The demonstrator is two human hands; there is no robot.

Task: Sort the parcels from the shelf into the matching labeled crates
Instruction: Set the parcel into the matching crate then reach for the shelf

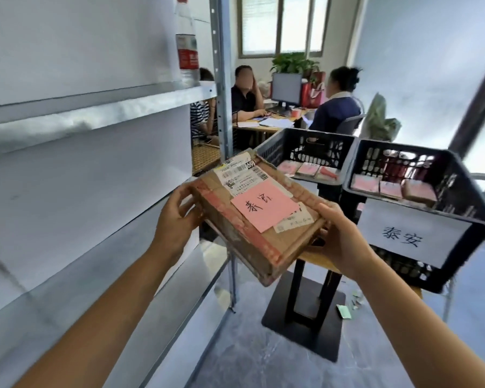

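Sorting looks well advanced: both crates already hold several pink-noted parcels, and the visible shelf [95, 116] boards carry only a bottle [186, 46]. One parcel [252, 236] is in transit, held in the air between the shelf and the crates, the left hand [177, 217] and right hand [339, 236] each gripping an end. Its pink note [263, 205] appears to read 泰安, the second character unclear, matching the near crate [457, 175] label 泰安 [409, 233]; the far crate [314, 134] label is unseen.
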